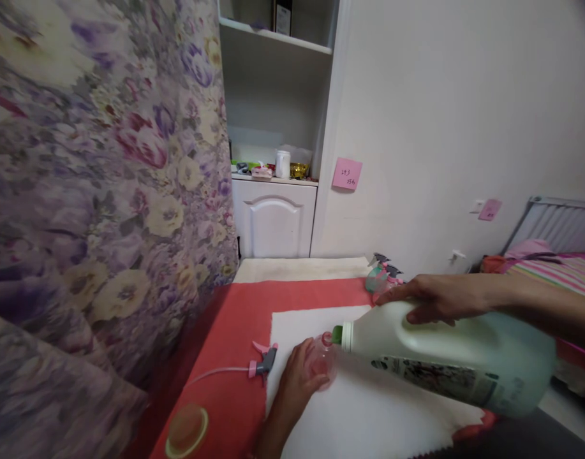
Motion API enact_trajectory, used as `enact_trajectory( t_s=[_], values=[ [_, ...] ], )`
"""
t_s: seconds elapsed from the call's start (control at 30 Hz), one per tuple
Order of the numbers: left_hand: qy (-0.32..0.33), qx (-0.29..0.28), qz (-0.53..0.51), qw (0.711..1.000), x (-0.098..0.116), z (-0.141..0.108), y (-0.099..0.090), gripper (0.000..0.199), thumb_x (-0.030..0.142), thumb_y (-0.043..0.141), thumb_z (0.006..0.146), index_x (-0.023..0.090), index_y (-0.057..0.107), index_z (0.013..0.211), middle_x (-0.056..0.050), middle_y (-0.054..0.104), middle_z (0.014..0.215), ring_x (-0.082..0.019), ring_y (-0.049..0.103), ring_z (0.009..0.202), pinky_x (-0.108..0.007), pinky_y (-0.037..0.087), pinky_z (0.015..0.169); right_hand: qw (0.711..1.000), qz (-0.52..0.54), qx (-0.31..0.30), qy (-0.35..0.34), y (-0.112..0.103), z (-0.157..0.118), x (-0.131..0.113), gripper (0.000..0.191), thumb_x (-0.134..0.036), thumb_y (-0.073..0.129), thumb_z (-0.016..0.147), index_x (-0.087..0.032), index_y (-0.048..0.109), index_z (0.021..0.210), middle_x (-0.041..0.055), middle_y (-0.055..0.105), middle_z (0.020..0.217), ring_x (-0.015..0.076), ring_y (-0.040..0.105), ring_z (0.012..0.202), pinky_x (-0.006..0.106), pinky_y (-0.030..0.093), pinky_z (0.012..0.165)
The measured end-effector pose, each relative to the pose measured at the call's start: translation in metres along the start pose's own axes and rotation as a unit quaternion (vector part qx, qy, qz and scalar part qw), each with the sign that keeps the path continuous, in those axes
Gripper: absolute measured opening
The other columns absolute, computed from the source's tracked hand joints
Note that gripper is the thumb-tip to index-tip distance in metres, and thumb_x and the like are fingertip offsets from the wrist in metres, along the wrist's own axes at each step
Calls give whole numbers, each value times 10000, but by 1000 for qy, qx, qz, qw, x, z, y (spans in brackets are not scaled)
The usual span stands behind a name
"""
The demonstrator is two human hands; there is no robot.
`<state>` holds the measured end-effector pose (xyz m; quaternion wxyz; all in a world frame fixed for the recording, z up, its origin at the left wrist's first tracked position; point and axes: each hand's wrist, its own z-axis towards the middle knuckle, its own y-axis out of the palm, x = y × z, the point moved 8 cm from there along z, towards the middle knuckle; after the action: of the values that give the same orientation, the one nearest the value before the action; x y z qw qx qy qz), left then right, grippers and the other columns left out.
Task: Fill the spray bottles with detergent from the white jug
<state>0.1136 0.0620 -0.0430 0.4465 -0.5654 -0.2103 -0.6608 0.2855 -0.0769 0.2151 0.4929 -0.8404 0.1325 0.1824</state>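
Observation:
My left hand (296, 382) is wrapped round a small clear pink spray bottle (321, 366) with its top off, upright on the white sheet (359, 408). In my right hand (445, 298), gripped by its handle, a large pale green detergent jug (445, 357) lies tipped on its side. The jug's green spout (337, 335) is right beside the small bottle's open neck. Whether liquid is flowing I cannot tell. Left of the sheet rests a grey and pink spray nozzle (263, 362) with its tube, on the red cloth.
Near the front left lies a round cap with a pale rim (187, 432) on the red cloth (244, 306). More spray bottles (381, 277) stand at the table's back right. A floral curtain (105, 178) hangs at left; a white cabinet (275, 217) stands behind, a bed (555, 255) at right.

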Motion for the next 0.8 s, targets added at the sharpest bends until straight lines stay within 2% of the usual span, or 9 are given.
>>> enact_trajectory(
  t_s=[0.27, 0.57, 0.8],
  values=[
    [-10, 4, 12, 1000, -4, 0, 0, 723, 133, 667, 621, 208, 485, 1317, -92, 532, 1353, -273, 459, 1285, -387, 347, 1094, 1000, 0, 5, 11, -2, -1, 2, 572, -296, 554, 865, -270, 426, 1422, 65, 648, 972, 116, 576, 602, 192, 460, 487],
    [-13, 8, 15, 1000, -19, 5, 3, 727, 142, 664, 604, 198, 489, 1307, -107, 525, 1356, -290, 452, 1286, -403, 361, 1070, 1000, 7, 5, 4, -1, 2, 6, 563, -301, 553, 869, -270, 432, 1419, 33, 618, 891, 89, 527, 563, 177, 442, 468],
    [-16, 17, 1, 1000, -19, 5, 2, 733, 130, 661, 603, 209, 483, 1310, -105, 519, 1359, -282, 452, 1286, -393, 380, 1054, 1000, 12, 3, 4, -1, 2, 7, 567, -292, 558, 868, -291, 429, 1420, 11, 609, 833, 87, 514, 547, 171, 433, 451]
  ],
)
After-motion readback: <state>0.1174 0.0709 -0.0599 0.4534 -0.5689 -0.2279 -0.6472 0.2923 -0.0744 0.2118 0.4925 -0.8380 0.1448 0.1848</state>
